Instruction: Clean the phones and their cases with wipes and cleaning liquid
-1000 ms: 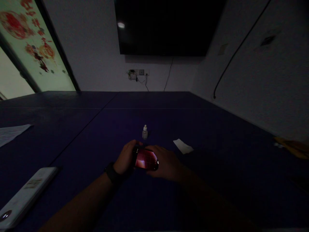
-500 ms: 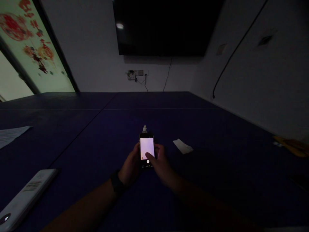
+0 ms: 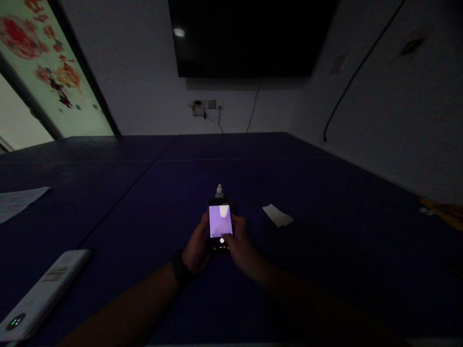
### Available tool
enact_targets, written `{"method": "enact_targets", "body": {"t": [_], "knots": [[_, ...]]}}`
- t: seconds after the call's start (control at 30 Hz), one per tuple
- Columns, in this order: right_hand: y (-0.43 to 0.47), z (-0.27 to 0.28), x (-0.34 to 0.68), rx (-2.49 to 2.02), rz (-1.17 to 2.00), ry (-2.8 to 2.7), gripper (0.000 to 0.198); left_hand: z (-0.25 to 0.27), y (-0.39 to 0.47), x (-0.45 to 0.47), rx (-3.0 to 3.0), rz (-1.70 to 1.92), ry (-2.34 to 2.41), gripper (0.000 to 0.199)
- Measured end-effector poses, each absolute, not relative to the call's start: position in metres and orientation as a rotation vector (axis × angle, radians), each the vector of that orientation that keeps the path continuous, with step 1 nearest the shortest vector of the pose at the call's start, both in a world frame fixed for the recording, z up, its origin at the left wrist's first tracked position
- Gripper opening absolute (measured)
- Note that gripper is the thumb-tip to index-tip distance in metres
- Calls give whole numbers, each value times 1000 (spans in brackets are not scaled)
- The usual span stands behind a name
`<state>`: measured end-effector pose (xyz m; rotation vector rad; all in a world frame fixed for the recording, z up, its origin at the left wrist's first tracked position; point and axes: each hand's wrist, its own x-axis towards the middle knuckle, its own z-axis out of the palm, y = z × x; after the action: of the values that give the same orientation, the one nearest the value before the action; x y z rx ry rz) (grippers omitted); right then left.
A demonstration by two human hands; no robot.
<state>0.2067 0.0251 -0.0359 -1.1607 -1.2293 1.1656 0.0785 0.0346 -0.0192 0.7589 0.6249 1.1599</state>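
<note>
A smartphone [image 3: 220,220] is held upright between both hands over the dark blue table [image 3: 173,193]. Its lit screen shows a camera view, purple with a pale white shape at the top. My left hand [image 3: 197,245] is closed around the phone's left edge; a dark band circles that wrist. Gripping the right edge is my right hand [image 3: 245,248], its thumb over the lower right of the screen. Just beyond the phone stands a small bottle with a white nozzle cap [image 3: 219,189]; the phone hides its lower part.
Right of the hands lies a white piece of paper [image 3: 278,215]. A long white device [image 3: 45,291] rests at the lower left, with a printed sheet [image 3: 21,202] behind it. Something yellow [image 3: 443,213] is by the right wall. A dark television [image 3: 249,38] hangs ahead.
The phone screen has gone from pale blank to purple with a white shape at the top. My right thumb has moved down and right on the screen. The view has shifted slightly.
</note>
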Motion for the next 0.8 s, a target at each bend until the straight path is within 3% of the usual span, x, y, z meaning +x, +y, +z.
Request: {"method": "enact_targets", "body": {"t": [0.47,0.8], "knots": [[29,-33,213,-1091,1209,-1232,36,-19,35,73,640,1115,581,40],[35,-36,219,-1112,1217,-1270,35,-20,34,74,686,1123,498,39]]}}
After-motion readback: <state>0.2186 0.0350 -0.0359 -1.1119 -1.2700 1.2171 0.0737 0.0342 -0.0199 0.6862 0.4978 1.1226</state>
